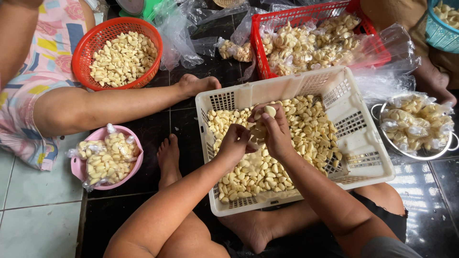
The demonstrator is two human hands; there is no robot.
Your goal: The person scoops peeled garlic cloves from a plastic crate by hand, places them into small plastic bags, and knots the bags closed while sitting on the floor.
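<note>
Pale, smooth peeled garlic cloves (pixel 267 157) are heaped in a cream perforated plastic crate (pixel 368 143) at the centre of the frame. Above it, a small clear bag of cloves (pixel 259 131) is pinched between the left hand (pixel 234 143) and the right hand (pixel 277 134), with one clove (pixel 270 111) pressed at the right fingertips. The thin film is best held taut at its mouth, probably, though the opening is hidden. A red round basket (pixel 117 52) is seen at upper left, and a pink bowl (pixel 76 167) of filled bags at lower left.
</note>
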